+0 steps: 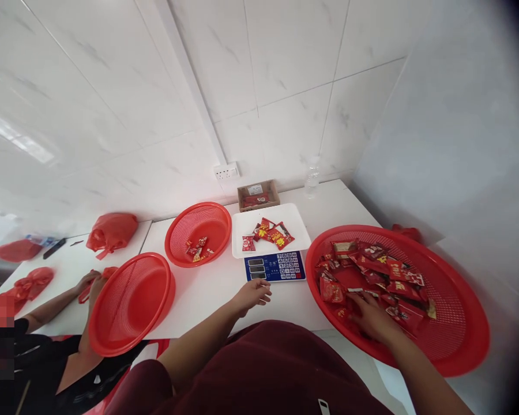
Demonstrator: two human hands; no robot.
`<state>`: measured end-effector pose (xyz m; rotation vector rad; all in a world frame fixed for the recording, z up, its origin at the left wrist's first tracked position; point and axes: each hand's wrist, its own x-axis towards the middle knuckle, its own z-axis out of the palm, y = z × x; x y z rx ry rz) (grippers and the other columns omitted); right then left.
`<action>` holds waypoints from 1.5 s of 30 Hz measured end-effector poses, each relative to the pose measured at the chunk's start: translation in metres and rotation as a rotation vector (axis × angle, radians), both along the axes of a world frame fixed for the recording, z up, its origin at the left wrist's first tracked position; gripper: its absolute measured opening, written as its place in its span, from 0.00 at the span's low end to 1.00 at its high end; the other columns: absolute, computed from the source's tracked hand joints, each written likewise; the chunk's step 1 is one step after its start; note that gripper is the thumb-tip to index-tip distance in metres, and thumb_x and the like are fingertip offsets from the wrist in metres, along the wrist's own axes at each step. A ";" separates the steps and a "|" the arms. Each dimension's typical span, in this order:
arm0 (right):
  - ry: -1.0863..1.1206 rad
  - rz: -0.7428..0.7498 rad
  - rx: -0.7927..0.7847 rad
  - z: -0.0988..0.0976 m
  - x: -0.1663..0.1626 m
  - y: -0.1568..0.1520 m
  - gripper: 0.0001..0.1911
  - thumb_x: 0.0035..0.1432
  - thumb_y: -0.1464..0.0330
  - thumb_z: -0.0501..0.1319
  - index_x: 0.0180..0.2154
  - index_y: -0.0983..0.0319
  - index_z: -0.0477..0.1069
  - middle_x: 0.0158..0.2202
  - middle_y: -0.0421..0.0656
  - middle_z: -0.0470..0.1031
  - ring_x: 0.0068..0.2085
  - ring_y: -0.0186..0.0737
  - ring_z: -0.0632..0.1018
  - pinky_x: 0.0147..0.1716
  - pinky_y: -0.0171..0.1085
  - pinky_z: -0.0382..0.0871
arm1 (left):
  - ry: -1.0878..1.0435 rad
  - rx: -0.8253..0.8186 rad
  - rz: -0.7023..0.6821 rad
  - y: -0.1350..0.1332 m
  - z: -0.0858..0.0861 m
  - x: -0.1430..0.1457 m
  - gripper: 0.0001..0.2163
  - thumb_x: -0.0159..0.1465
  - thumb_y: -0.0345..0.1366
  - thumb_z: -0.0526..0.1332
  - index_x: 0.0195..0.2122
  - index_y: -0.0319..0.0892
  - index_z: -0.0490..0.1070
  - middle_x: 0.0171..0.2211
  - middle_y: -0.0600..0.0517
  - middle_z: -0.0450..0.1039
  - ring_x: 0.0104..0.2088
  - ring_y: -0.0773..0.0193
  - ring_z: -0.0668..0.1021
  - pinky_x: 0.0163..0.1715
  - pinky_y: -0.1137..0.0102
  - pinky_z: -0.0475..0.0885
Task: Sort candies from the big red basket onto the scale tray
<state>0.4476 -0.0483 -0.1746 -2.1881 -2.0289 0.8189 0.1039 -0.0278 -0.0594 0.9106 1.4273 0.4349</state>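
My right hand [373, 316] reaches into the big red basket [462, 340] at the right, its fingers spread over the pile of red snack packets [374, 271]; I cannot see anything held. My left hand [253, 293] rests on the white table just below the blue-faced scale [275, 266], its fingers loosely curled with nothing in them. A few red packets [268, 232] lie on the scale's white tray [241, 230].
A smaller red basket [199, 222] with a few packets sits behind-left of the scale; an empty one [130, 302] stands tilted at the left. A cardboard box [258, 195] and a water bottle [312, 178] stand by the wall. A person's hands [90, 283] tie red bags at the left.
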 end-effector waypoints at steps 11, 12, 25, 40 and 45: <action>0.078 0.024 0.025 -0.010 0.016 -0.009 0.26 0.49 0.63 0.55 0.51 0.58 0.70 0.57 0.52 0.67 0.55 0.50 0.72 0.53 0.42 0.66 | 1.049 0.602 -0.168 0.098 0.007 -0.028 0.25 0.61 0.43 0.57 0.59 0.43 0.57 0.53 0.41 0.66 0.54 0.50 0.68 0.50 0.61 0.63; 0.059 0.028 0.017 -0.008 0.015 -0.008 0.26 0.49 0.63 0.56 0.52 0.58 0.70 0.58 0.51 0.67 0.55 0.50 0.72 0.54 0.42 0.65 | 1.078 0.572 -0.189 0.107 0.006 -0.027 0.27 0.61 0.45 0.58 0.60 0.42 0.55 0.54 0.40 0.65 0.55 0.49 0.67 0.51 0.61 0.63; -0.091 0.048 -0.060 0.000 0.010 -0.006 0.28 0.51 0.62 0.55 0.55 0.57 0.67 0.60 0.50 0.64 0.59 0.50 0.67 0.55 0.44 0.63 | 1.042 0.632 -0.258 0.109 0.005 -0.024 0.26 0.60 0.37 0.56 0.61 0.45 0.56 0.59 0.43 0.60 0.59 0.52 0.62 0.57 0.62 0.58; -0.103 0.039 -0.090 0.013 0.006 -0.006 0.27 0.53 0.62 0.53 0.55 0.55 0.67 0.61 0.49 0.63 0.60 0.47 0.66 0.58 0.42 0.59 | 0.994 0.595 -0.334 0.164 0.006 0.018 0.12 0.60 0.37 0.58 0.44 0.44 0.74 0.48 0.45 0.71 0.49 0.56 0.71 0.49 0.65 0.64; -0.077 0.033 -0.083 0.010 0.007 -0.006 0.27 0.53 0.62 0.53 0.56 0.57 0.66 0.62 0.52 0.61 0.60 0.49 0.66 0.57 0.44 0.59 | 1.011 0.627 -0.307 0.156 0.006 0.016 0.09 0.60 0.30 0.56 0.39 0.42 0.74 0.45 0.46 0.73 0.48 0.57 0.71 0.49 0.66 0.63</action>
